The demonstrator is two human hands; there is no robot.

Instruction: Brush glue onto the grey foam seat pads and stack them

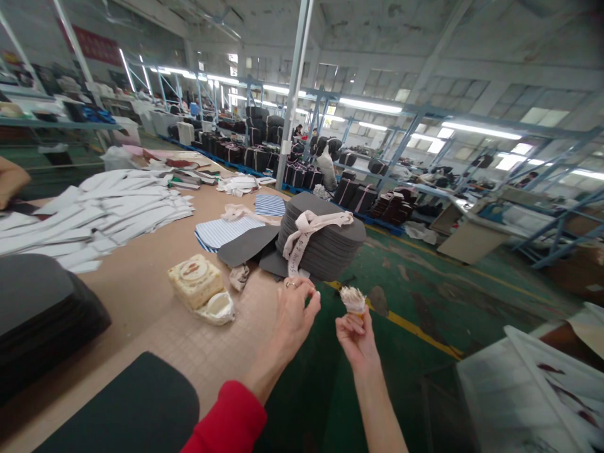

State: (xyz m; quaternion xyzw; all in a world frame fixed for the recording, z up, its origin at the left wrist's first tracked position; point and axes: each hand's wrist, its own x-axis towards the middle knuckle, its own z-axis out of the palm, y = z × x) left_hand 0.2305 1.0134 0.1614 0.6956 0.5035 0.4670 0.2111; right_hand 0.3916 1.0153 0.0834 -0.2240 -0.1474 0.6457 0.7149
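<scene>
My right hand (356,330) is closed around a short brush (353,301) with pale bristles pointing up, held beyond the table edge. My left hand (297,302), with a ring on one finger, has its fingers bent and the thumb near them; whether anything small is between them cannot be made out. Just beyond it stands a stack of dark grey rounded sheets (325,242) tied with a pale pink strip (302,234). To its left on the table are a yellowish block (194,277) and a small white cup-like container (218,307).
Dark sheets lie on the brown table (141,302) at the left and front, with white strips (113,204) and striped pieces (231,231) farther back. Another person's arm (10,179) shows at the far left. A white bin (500,384) stands at the lower right; a pole (292,94) rises behind the table.
</scene>
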